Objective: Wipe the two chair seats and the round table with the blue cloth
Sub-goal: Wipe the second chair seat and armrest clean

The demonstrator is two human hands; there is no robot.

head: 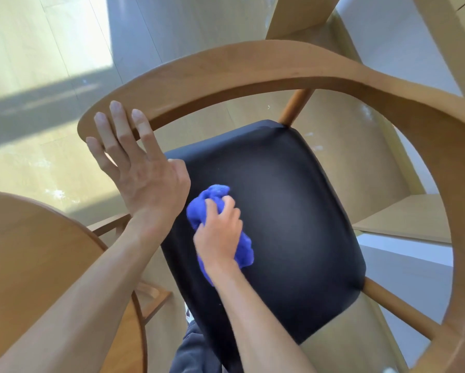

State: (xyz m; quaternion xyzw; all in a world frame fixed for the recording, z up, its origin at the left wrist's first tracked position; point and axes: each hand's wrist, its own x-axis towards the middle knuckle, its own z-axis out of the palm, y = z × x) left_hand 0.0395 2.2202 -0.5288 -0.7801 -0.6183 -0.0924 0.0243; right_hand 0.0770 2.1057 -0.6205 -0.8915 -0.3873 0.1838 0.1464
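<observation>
A wooden armchair with a black padded seat (293,211) fills the middle of the view. Its curved wooden backrest rail (253,68) arcs over the seat. My right hand (220,235) grips a bunched blue cloth (212,195) and presses it on the left part of the seat. My left hand (134,162) rests on the left end of the rail with straight, spread fingers. The round wooden table (37,265) shows at the lower left, partly behind my left forearm.
Pale wood floor (37,63) with sunlit patches lies to the left and beyond the chair. Light wooden furniture (301,14) stands at the top right and a low wooden shelf (403,219) at the right. My dark trouser leg (193,351) is at the bottom.
</observation>
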